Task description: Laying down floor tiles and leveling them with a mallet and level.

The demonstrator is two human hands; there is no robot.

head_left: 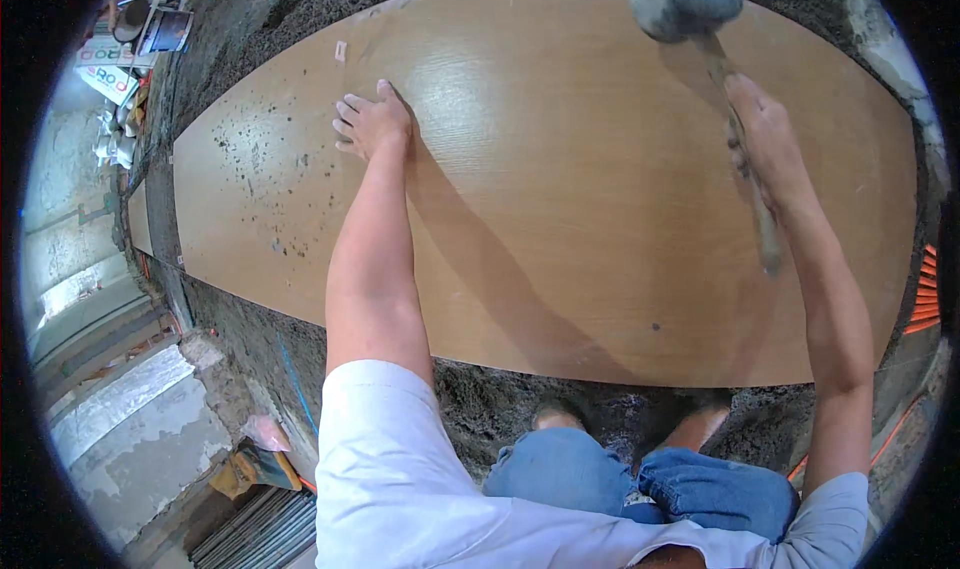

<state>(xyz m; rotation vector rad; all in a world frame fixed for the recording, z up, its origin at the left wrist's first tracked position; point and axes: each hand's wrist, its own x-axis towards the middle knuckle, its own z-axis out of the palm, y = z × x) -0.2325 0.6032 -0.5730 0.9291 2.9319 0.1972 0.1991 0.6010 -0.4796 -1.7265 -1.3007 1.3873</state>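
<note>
A large wood-coloured board or panel (540, 269) lies across dark wet mortar (480, 404), with dark specks scattered over its left part. My left hand (375, 122) rests on the upper left of its face, fingers spread and pointing left. My right hand (760, 139) grips the handle of a grey rubber-headed mallet (685, 4), whose head is raised at the top right above the board.
At the upper left are buckets (168, 31), white bags and printed packages (105, 74). A second narrow panel (138, 219) lies beside the board. Orange pipes (920, 289) are at the right edge, and metal bars (255, 529) lie at the lower left.
</note>
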